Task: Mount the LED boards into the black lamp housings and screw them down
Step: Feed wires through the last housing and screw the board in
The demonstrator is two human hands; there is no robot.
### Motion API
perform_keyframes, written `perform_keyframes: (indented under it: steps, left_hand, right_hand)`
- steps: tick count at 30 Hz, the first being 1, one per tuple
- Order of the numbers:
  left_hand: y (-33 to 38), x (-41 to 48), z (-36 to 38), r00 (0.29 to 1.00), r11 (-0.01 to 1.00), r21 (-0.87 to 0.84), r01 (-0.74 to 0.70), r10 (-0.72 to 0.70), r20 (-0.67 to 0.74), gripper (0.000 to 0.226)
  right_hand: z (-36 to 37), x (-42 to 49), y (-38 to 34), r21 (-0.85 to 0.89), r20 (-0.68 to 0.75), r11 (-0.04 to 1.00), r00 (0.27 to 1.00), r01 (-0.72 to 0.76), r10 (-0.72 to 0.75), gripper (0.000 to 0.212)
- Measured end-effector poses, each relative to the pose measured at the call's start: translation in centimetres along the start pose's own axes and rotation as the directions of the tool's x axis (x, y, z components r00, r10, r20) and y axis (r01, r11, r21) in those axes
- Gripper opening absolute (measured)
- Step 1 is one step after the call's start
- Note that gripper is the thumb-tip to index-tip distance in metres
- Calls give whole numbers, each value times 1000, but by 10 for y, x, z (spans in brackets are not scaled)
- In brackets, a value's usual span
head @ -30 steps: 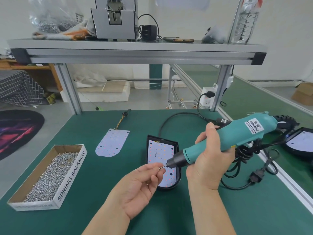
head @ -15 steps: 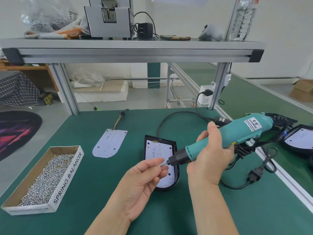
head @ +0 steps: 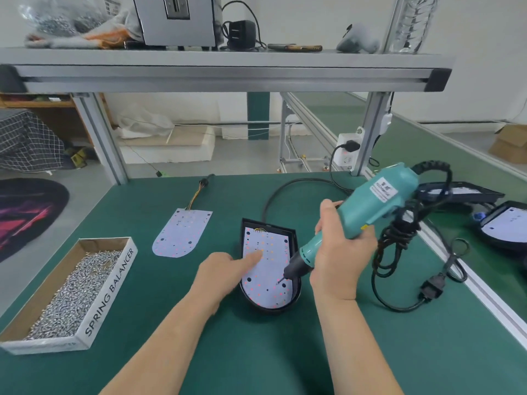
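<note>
At the left edge a cardboard box of screws (head: pixel 71 289) sits on the green bench (head: pixel 285 352), with a spare board (head: pixel 182 232) lying loose just beyond it. The left hand (head: pixel 225 272) presses a straight forefinger on the LED board (head: pixel 268 263), which is seated in the black housing (head: pixel 268 310) mid-bench. The right hand (head: pixel 342 260) is wrapped round the teal screwdriver (head: pixel 370 212). Its bit carries a screw (head: pixel 281 280) and points at a hole near the board's lower right. To do this well, I judge, pin the board firmly, bring the tilted driver upright so the screw enters square, then press gently while driving. More housings (head: pixel 507 226) with boards lie far right.
</note>
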State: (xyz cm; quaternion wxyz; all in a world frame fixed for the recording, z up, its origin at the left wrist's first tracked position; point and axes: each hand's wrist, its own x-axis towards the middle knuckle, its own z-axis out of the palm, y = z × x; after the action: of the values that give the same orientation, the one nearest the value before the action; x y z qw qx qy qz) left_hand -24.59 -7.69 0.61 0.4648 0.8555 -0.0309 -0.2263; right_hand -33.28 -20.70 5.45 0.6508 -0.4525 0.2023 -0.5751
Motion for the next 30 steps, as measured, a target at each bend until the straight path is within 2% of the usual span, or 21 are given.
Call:
perform_keyframes:
  steps: [5, 8, 15, 20, 30]
  left_hand:
    - [2, 11, 8, 993, 996, -60, 68, -61, 105, 69]
    - [1, 14, 10, 992, 995, -80, 62, -52, 117, 62]
    - [-2, 18, 13, 994, 996, -70, 53, -46, 98, 41]
    - [0, 14, 12, 989, 995, -85, 50, -38, 142, 54]
    - [1, 12, 11, 993, 996, -79, 30, -21, 113, 50]
  right_hand:
    - [4, -8, 16, -79, 108, 993, 991, 84, -76, 14]
    - [7, -12, 23, -102, 142, 987, 984, 122, -107, 14]
    - [6, -13, 30, -125, 159, 980, 978, 157, -137, 15]
    - [6, -14, 32, -111, 153, 982, 979, 150, -133, 17]
    - [7, -16, 36, -122, 168, 986, 981, 117, -96, 16]
